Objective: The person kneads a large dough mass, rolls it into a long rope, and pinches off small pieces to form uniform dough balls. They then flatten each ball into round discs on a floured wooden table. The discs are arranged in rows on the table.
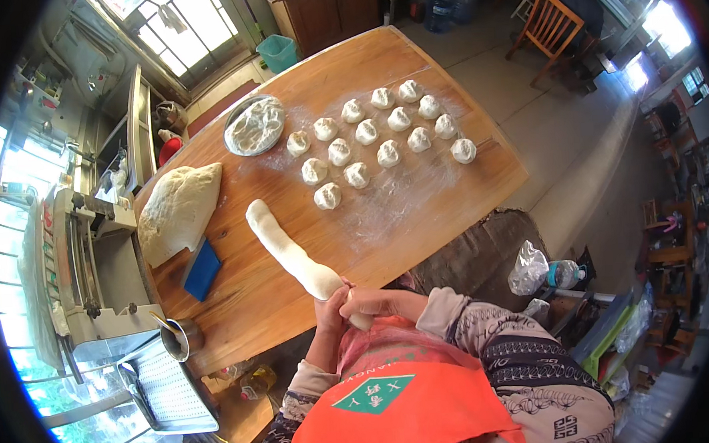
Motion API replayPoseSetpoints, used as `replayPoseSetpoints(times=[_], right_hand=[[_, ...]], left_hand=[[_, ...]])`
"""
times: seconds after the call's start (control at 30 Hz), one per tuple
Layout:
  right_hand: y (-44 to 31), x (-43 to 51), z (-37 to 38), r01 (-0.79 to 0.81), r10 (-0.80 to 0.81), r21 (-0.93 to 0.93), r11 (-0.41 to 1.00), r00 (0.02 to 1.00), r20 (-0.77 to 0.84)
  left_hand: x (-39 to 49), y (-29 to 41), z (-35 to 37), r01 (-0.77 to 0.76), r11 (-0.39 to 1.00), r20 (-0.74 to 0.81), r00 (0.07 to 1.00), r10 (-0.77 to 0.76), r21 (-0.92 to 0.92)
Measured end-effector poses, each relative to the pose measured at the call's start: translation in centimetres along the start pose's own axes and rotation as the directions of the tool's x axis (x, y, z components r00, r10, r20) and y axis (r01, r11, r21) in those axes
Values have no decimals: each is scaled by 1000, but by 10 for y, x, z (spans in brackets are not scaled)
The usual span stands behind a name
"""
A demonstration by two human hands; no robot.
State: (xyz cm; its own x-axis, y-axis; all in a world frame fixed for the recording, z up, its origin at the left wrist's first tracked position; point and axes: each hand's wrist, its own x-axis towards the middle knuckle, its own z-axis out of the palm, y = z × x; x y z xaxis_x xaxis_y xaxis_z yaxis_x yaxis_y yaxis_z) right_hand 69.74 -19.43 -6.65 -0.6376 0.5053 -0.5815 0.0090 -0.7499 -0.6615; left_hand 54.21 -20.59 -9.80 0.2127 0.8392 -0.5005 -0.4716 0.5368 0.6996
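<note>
A long rope of dough [283, 246] lies across the wooden table's near part, its near end off the edge in front of the apron. My left hand [331, 312] is closed around that end. My right hand [374, 301] grips the dough's short end beside the left, and a bit of dough hangs below the fingers. Several round dough pieces [389, 153] dusted with flour stand in rough rows on the table. Farther left is a metal bowl of flour [254, 125]. A large mass of dough [181, 209] rests at the left edge, with a blue dough scraper [202, 270] touching its near side.
Loose flour is spread over the wooden table [482, 124]. Left of it stand a metal machine [113, 264], a metal cup with a handle [182, 340] and a perforated tray [169, 384]. A plastic bottle [565, 274] lies to the right. A person [581, 5] sits far off at upper right.
</note>
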Motion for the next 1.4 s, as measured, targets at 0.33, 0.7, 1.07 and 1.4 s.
replayPoseSetpoints(times=[0.33,0.7,1.07,1.4], right_hand=[[-60,-73,-181,568,-450,-117,815,491,-746],[-54,-37,-291,-242,-902,-871,427,-52,-428],[20,75,-46,-131,134,248,960,991,6],[8,54,-29,-361,113,409,838,849,516]], left_hand=[[18,-18,-22,67,961,-33,996,-78,-267],[28,-13,-4,150,939,-434,856,-281,-311],[-24,10,15,-167,323,104,973,204,931],[17,24,-70,512,857,603,700,-382,-53]])
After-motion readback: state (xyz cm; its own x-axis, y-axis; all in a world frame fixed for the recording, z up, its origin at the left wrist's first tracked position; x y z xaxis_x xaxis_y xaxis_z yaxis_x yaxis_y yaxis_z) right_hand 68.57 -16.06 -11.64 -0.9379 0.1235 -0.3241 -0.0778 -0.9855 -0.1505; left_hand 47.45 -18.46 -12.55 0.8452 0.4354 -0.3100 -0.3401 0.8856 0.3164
